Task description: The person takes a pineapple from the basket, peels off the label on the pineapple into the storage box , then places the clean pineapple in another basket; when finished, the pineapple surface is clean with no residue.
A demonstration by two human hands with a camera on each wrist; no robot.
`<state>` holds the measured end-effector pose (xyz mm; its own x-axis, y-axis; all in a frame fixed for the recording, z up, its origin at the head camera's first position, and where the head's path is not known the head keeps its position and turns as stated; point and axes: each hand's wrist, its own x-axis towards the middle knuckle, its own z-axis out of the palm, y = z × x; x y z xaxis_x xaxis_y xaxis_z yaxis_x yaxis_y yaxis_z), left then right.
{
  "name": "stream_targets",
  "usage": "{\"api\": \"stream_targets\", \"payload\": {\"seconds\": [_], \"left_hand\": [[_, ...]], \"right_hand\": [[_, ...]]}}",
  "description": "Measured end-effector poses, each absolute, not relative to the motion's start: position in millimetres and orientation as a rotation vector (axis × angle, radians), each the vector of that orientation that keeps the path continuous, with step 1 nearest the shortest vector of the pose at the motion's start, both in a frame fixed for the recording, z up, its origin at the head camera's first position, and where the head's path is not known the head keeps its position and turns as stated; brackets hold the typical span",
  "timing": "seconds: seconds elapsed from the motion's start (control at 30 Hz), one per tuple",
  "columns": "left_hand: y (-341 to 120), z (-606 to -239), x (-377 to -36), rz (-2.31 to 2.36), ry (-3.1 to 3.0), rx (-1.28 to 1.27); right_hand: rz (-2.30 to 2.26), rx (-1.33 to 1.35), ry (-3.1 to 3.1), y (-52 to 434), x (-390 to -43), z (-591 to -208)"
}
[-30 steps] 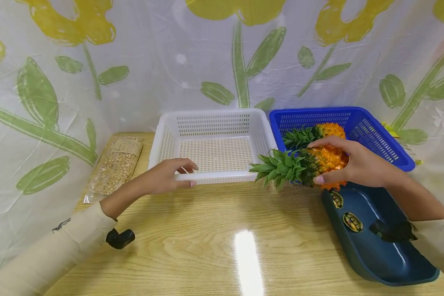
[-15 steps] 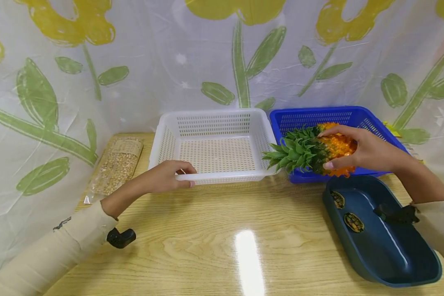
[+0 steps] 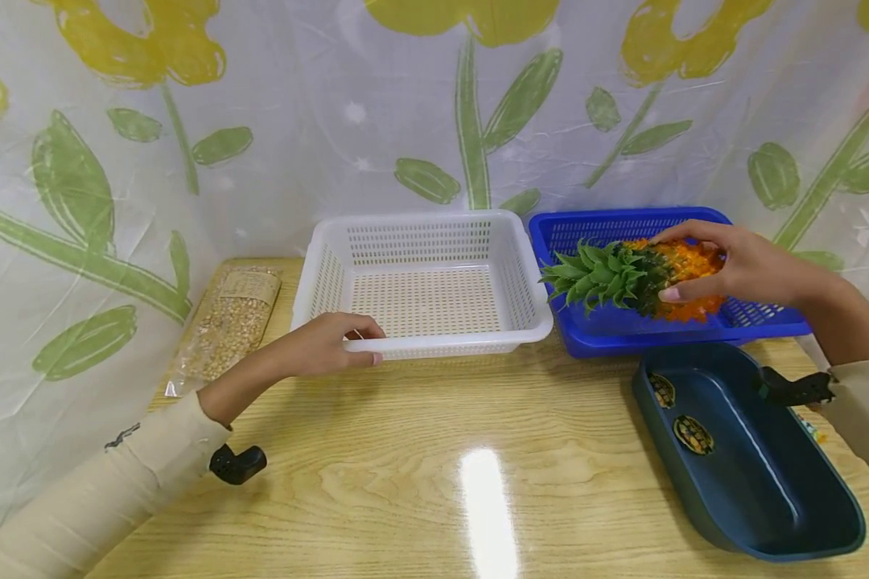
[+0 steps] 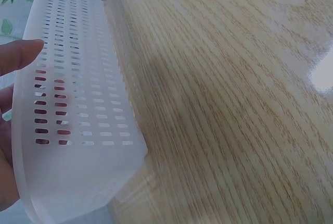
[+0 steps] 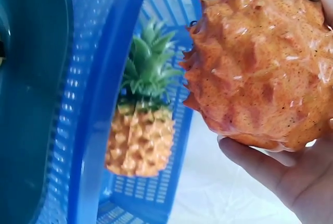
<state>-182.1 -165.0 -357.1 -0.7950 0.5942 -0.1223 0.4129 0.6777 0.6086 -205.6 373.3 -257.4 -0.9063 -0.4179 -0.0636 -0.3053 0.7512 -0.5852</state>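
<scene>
My right hand [image 3: 739, 265] grips pineapple [image 3: 640, 277], since a second ago carried from desk edge up over blue basket [image 3: 768, 326], 2 o'clock; second pineapple [image 5: 139, 135] lies inside. Left hand [image 3: 326, 346] pinches white basket [image 3: 420, 347] rim, unmoved.

Orange pineapple [image 3: 659, 277] held sideways above blue basket [image 3: 695, 334]; green crown left.

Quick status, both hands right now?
Left hand: grips the front rim of the white basket.
Right hand: holds a pineapple above the blue basket.
</scene>
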Motion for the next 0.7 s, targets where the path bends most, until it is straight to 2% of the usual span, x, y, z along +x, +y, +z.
{"api": "stream_targets", "payload": {"seconds": [0.7], "left_hand": [[-165,-357,-181,0.816,2.583,0.786]], "right_hand": [[-0.688,-0.538,2.693,417,-243,-262]]}}
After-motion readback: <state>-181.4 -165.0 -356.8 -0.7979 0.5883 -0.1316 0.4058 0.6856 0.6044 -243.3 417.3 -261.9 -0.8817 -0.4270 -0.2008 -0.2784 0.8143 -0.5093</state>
